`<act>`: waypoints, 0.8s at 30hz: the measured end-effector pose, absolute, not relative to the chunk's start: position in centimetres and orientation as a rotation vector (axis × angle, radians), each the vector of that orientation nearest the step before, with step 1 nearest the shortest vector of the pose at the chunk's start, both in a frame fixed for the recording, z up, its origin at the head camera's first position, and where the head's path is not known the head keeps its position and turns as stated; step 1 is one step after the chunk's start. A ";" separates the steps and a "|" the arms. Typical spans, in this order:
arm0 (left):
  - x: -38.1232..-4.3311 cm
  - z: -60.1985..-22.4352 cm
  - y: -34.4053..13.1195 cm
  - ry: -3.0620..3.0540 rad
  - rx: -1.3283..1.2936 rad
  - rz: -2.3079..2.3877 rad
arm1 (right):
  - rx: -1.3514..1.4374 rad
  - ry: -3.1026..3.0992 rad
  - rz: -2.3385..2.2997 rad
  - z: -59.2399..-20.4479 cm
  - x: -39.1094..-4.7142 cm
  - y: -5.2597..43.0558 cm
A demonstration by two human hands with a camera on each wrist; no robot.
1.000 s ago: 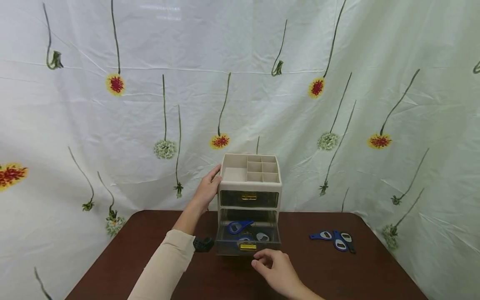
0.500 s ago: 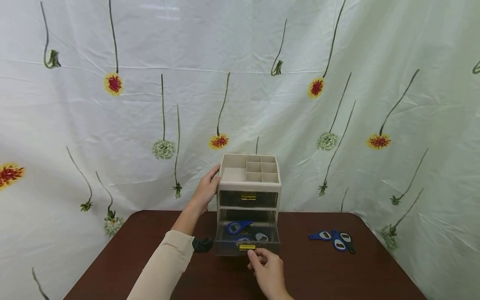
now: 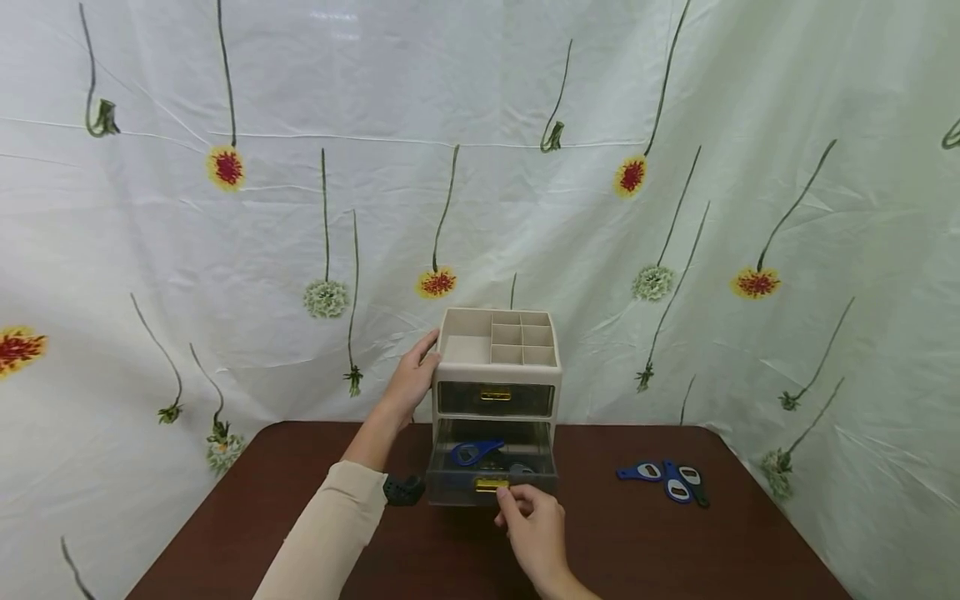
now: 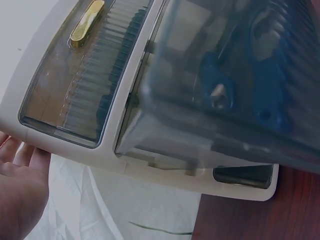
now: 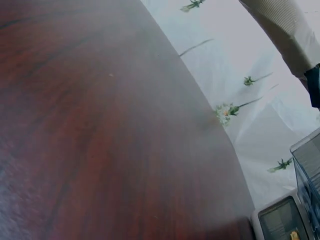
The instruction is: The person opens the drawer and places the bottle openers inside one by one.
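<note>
A cream desktop drawer organizer (image 3: 498,367) stands on the table, its clear middle drawer (image 3: 450,487) pulled out. Blue bottle openers (image 3: 474,452) lie in that drawer, partly hidden by its front. My right hand (image 3: 538,533) is at the drawer's gold handle (image 3: 491,485), thumb against the handle's right end and the other fingers curled beneath, pinching it. My left hand (image 3: 408,387) rests along the organizer's left side with fingers extended; the left wrist view shows this hand (image 4: 20,185) beside the cream frame. The right wrist view does not show the right hand.
Several bottle openers (image 3: 677,487) lie on the dark wood table (image 3: 637,550) right of the organizer. The top drawer (image 3: 461,398) is closed. Above it sits a compartment tray (image 3: 465,348). A white flowered cloth (image 3: 495,208) hangs behind the table.
My right hand has come in from the right to the gold handle. The drawer front has since risen slightly, hiding more of the openers inside. The left hand stays in place.
</note>
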State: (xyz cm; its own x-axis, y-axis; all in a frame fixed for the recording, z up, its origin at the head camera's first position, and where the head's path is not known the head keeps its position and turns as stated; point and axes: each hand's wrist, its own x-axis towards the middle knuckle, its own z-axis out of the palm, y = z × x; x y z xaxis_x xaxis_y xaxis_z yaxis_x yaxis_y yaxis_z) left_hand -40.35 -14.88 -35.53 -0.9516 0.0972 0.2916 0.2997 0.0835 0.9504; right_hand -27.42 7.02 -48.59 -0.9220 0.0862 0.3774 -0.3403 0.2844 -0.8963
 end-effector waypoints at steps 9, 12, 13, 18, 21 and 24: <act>-40.5 -35.9 -14.9 -2.204 -0.381 -1.951 | 0.227 -2.208 1.636 -48.3 -28.6 7.2; -40.6 -35.9 -15.0 -2.211 -0.376 -1.941 | 0.227 -2.215 1.630 -48.4 -28.9 7.2; -40.6 -35.9 -14.9 -2.212 -0.375 -1.940 | 0.225 -2.217 1.629 -48.4 -29.0 7.1; -40.6 -35.7 -14.7 -2.208 -0.394 -1.938 | 0.207 -2.215 1.612 -48.4 -29.8 7.1; -40.6 -35.7 -14.7 -2.197 -0.391 -1.937 | 0.216 -2.208 1.606 -48.4 -30.3 7.1; -40.6 -35.9 -14.8 -2.195 -0.390 -1.938 | 0.226 -2.188 1.606 -48.4 -30.8 7.0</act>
